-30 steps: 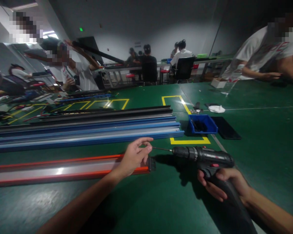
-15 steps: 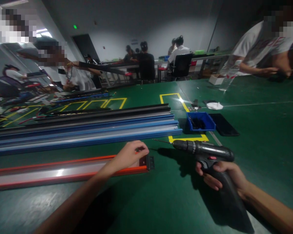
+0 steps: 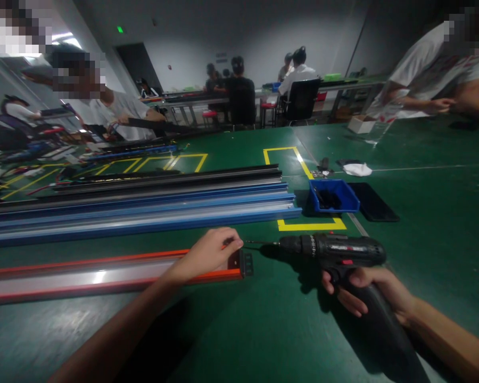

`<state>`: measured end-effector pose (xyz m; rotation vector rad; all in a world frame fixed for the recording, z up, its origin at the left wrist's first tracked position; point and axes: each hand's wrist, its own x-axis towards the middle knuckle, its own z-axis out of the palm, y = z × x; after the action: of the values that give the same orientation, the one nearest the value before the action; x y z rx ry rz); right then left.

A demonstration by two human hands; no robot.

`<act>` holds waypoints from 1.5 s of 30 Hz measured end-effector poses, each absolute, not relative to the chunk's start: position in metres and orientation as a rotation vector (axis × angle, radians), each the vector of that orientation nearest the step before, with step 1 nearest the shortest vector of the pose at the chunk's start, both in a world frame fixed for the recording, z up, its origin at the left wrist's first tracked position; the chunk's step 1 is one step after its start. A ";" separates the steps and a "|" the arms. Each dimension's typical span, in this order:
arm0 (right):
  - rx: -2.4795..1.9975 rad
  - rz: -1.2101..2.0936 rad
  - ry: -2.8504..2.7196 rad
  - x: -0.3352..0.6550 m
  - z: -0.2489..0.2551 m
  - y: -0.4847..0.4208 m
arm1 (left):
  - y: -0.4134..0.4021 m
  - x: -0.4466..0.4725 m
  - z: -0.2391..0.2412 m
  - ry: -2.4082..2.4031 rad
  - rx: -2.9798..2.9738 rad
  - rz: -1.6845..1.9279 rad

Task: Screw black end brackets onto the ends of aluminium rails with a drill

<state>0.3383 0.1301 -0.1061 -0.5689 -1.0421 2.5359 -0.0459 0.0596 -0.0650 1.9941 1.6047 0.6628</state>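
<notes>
Your right hand point(image 3: 377, 295) is wrapped around the handle of a black drill point(image 3: 349, 251), its grip firm and a finger near the trigger. The drill lies level in your grasp, just to the right of the orange rail point(image 3: 104, 276), with its long thin bit point(image 3: 261, 243) pointing left toward that rail's near-right end. Your left hand point(image 3: 209, 250) is over this same end of the orange rail, palm down, thumb and fingertips curled toward one another close to the tip of the bit; whether they pinch anything is too small to tell. A black end piece point(image 3: 248, 264) caps the orange rail there.

The orange rail lies lengthwise on a green table point(image 3: 239, 330), running off to the left. Beyond it and roughly alongside it are blue rails point(image 3: 223, 213), and past those, black rails point(image 3: 223, 178). Farther than the orange rail and to its right stands a blue bin point(image 3: 337, 208) with dark items inside, and just beside the bin is a flat black slab point(image 3: 375, 202). Farther still from the orange rail are a crumpled white cloth point(image 3: 357, 169) and a small white box point(image 3: 361, 124). A co-worker in a white shirt point(image 3: 423, 69) is across the table, beyond the orange rail and to its right
</notes>
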 end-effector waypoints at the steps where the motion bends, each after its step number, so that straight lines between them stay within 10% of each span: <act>1: -0.566 2.544 -1.052 0.339 -0.107 0.130 | 0.060 -0.046 -0.065 1.606 1.993 0.654; 45: -0.674 2.794 -1.047 0.329 -0.091 0.174 | 0.068 -0.041 -0.063 1.626 1.951 0.636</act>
<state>0.3294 0.1739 -0.0913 -0.6737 -1.0470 2.7938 -0.0411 0.0681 -0.0634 1.9510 1.6263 0.6358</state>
